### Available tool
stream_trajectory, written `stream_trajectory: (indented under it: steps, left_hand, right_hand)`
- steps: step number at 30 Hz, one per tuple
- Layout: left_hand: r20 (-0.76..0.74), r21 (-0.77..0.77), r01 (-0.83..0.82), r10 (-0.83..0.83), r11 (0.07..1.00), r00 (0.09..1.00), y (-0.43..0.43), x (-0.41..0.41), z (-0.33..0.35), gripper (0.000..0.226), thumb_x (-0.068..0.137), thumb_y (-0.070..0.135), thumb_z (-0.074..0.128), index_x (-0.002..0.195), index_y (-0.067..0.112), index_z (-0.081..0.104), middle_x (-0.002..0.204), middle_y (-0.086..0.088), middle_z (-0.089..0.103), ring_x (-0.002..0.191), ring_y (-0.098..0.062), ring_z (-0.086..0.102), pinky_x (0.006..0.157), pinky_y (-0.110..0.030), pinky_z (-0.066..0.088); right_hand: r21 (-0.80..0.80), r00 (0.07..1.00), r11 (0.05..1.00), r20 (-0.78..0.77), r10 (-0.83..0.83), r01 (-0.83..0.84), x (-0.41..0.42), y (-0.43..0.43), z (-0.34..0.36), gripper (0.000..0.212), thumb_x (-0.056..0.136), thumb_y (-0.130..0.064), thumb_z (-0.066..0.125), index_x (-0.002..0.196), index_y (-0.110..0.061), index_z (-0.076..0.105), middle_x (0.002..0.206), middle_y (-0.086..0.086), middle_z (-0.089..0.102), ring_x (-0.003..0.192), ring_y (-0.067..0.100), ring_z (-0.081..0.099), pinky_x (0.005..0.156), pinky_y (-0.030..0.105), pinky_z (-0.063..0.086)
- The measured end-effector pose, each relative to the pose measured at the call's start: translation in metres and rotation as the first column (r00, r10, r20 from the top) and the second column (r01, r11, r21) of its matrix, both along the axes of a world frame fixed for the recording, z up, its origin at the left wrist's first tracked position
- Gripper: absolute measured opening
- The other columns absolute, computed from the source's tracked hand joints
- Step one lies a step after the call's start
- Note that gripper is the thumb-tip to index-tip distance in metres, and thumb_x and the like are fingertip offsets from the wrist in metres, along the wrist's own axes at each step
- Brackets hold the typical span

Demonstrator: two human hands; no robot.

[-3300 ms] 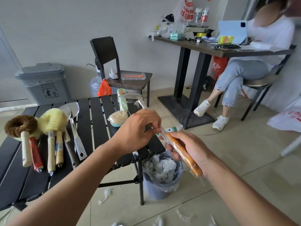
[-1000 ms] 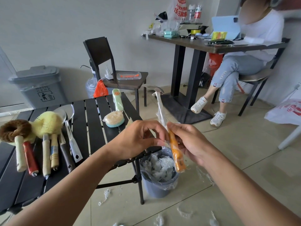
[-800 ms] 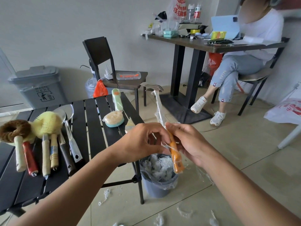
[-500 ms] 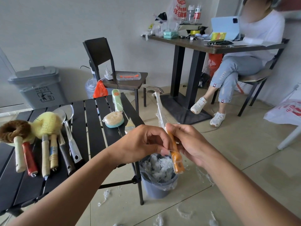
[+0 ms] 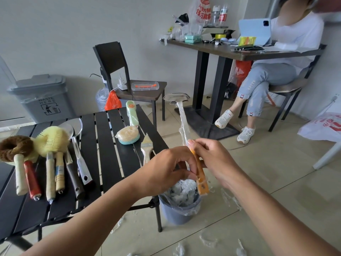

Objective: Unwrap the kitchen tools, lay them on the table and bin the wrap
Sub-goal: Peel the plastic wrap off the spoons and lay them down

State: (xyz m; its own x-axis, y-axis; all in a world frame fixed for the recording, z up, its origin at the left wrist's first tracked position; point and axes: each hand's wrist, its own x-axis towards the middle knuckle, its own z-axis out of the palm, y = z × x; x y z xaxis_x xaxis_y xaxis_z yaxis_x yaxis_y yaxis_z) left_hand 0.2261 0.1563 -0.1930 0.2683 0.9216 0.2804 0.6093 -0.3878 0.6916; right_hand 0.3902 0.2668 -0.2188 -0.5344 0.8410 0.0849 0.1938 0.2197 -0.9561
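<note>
A wrapped kitchen tool [image 5: 201, 179] with an orange handle and a metal head stands upright above the small blue bin [image 5: 178, 212]. My right hand [image 5: 214, 159] grips its handle near the top. My left hand [image 5: 166, 170] pinches the clear wrap beside the handle. Clear wrap still clings to the tool's shaft and head. On the black slatted table [image 5: 103, 150] lie several unwrapped brushes and tools [image 5: 49, 163], a wrapped sponge brush [image 5: 128, 137] with a green handle, and a small wrapped brush [image 5: 146, 150].
The blue bin holds crumpled wrap. Scraps of wrap litter the floor [image 5: 208, 239]. A grey waste bin [image 5: 42, 100] stands by the wall. A dark chair [image 5: 129, 84] is behind the table. A seated person [image 5: 267, 71] is at a far table.
The tool turned from slanted to upright over the bin. My left hand keeps working the wrap at the handle and has moved slightly lower along it.
</note>
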Motion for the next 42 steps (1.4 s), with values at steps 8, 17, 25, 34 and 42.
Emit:
stream_trajectory:
  steps: [8, 17, 25, 34, 42]
  left_hand:
    - [0.160, -0.146, 0.023, 0.001, 0.989, 0.987, 0.000, -0.006, -0.001, 0.006, 0.098, 0.001, 0.072, 0.097, 0.006, 0.069, 0.087, 0.001, 0.073, 0.081, -0.020, 0.071, 0.077, -0.034, 0.062]
    - [-0.221, -0.095, -0.031, 0.009, 0.995, 0.975, 0.004, -0.017, -0.008, 0.020, 0.092, 0.043, 0.081, 0.096, 0.023, 0.078, 0.103, 0.012, 0.066, 0.094, -0.010, 0.069, 0.079, -0.027, 0.061]
    - [0.013, -0.179, -0.449, 0.459, 0.875, 0.888, 0.013, -0.035, -0.017, 0.040, 0.104, 0.036, 0.067, 0.071, 0.014, 0.060, 0.072, -0.001, 0.076, 0.065, -0.005, 0.072, 0.058, -0.021, 0.054]
    - [0.686, -0.438, -0.238, 0.493, 0.867, 0.536, 0.038, -0.034, -0.013, 0.050, 0.101, 0.053, 0.062, 0.125, 0.011, 0.072, 0.111, -0.009, 0.079, 0.101, -0.025, 0.075, 0.097, -0.041, 0.060]
    - [0.736, -0.376, -0.371, 0.517, 0.849, 0.437, 0.038, -0.045, -0.014, 0.035, 0.086, 0.038, 0.082, 0.094, 0.005, 0.072, 0.068, 0.002, 0.063, 0.063, -0.010, 0.058, 0.068, -0.026, 0.053]
  right_hand:
    - [-0.035, 0.999, 0.999, -0.027, -0.042, 0.041, 0.004, 0.004, -0.001, 0.037, 0.102, -0.057, 0.062, 0.093, -0.026, 0.078, 0.073, -0.006, 0.074, 0.070, 0.011, 0.073, 0.080, 0.042, 0.066]
    - [-0.055, 0.997, 0.998, -0.063, -0.041, 0.037, 0.004, 0.004, 0.001, 0.031, 0.104, -0.048, 0.060, 0.104, -0.023, 0.077, 0.090, 0.001, 0.079, 0.090, 0.021, 0.077, 0.086, 0.042, 0.064]
    - [0.033, 0.999, 0.999, -0.045, -0.007, 0.008, 0.015, 0.006, 0.008, 0.022, 0.108, -0.046, 0.055, 0.099, -0.042, 0.075, 0.090, 0.002, 0.078, 0.075, 0.011, 0.071, 0.073, 0.027, 0.062]
    - [0.051, 0.983, 0.981, -0.006, 0.185, -0.185, -0.001, -0.028, -0.002, 0.015, 0.099, -0.059, 0.057, 0.102, -0.064, 0.071, 0.098, 0.006, 0.079, 0.079, 0.010, 0.072, 0.072, 0.028, 0.063]
    - [0.011, 0.988, 0.988, -0.013, 0.155, -0.155, -0.006, -0.039, -0.008, 0.033, 0.111, -0.040, 0.051, 0.103, -0.065, 0.070, 0.104, -0.012, 0.080, 0.099, 0.010, 0.075, 0.090, 0.028, 0.060]
